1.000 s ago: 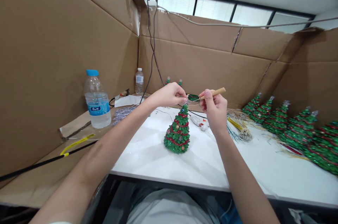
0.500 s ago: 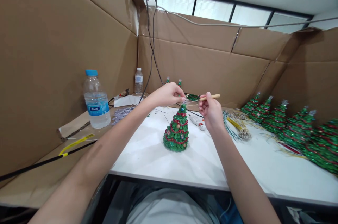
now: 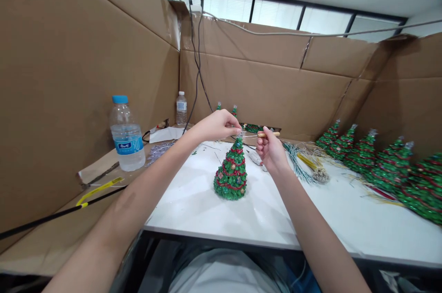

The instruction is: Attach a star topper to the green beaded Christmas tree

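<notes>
A small beaded Christmas tree (image 3: 230, 174), green with red garlands and small ornaments, stands upright on the white table. My left hand (image 3: 221, 123) is closed in a pinch right at its clear topper (image 3: 241, 136); what lies between the fingertips is too small to make out. From the right, my right hand (image 3: 272, 150) grips the light wooden handle of a thin hook-like tool (image 3: 274, 134). Its slender shaft points left toward the treetop, where its tip merges with the clear topper.
Several finished-looking trees (image 3: 390, 164) line the right side, near a bundle of wires (image 3: 300, 161). Pliers (image 3: 256, 158) lie behind the tree. At left stand a large water bottle (image 3: 127, 145) and a smaller bottle (image 3: 181, 111). Cardboard walls (image 3: 262, 72) surround the table.
My right hand with the wooden-handled tool has moved left and slightly down, closer to the treetop. The left hand stays at the top of the tree.
</notes>
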A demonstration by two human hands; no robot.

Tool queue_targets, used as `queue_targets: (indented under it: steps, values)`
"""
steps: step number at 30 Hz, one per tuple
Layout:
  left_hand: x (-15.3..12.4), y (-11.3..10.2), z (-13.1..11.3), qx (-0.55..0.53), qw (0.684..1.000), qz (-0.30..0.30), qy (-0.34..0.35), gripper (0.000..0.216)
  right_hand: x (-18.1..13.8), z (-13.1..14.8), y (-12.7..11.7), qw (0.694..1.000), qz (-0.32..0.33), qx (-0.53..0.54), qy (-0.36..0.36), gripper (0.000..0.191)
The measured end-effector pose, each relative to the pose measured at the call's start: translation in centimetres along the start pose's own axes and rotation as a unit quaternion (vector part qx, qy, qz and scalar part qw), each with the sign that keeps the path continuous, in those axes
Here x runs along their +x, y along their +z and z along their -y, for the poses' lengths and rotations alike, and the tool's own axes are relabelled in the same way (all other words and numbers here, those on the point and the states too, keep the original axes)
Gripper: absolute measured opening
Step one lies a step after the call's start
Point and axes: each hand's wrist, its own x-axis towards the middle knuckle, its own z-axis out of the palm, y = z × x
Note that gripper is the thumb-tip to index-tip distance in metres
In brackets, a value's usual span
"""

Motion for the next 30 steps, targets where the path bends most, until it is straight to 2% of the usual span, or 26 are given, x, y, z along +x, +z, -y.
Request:
queue_targets:
  steps: [10, 15, 19, 24, 30]
  values:
    - [-0.2, 0.0, -0.4, 0.011, 1.000, -0.009, -0.006, 0.029, 0.6, -1.1, -0.4, 1.000, 0.000, -0.029, -0.002, 0.049]
    - [-0.4, -0.1, -0.6, 0.013, 1.000, -0.012, 0.001, 0.027, 0.5, -1.0, -0.5, 0.998, 0.056, 0.002, -0.026, 0.042]
    - [-0.5, 0.0, -0.5, 0.039, 0.999, 0.000, -0.013, 0.030, 0.1, -0.3, -0.6, 0.991, 0.097, 0.026, -0.083, 0.031]
    - [-0.5, -0.1, -0.4, 0.068, 0.997, 0.018, -0.025, 0.033, -0.1, 0.6, -1.0, 0.979, 0.122, -0.015, -0.166, 0.020]
    - [-0.5, -0.1, -0.5, 0.076, 0.997, 0.021, -0.025, 0.035, -0.1, 0.8, -1.2, 0.951, 0.124, -0.101, -0.264, 0.025]
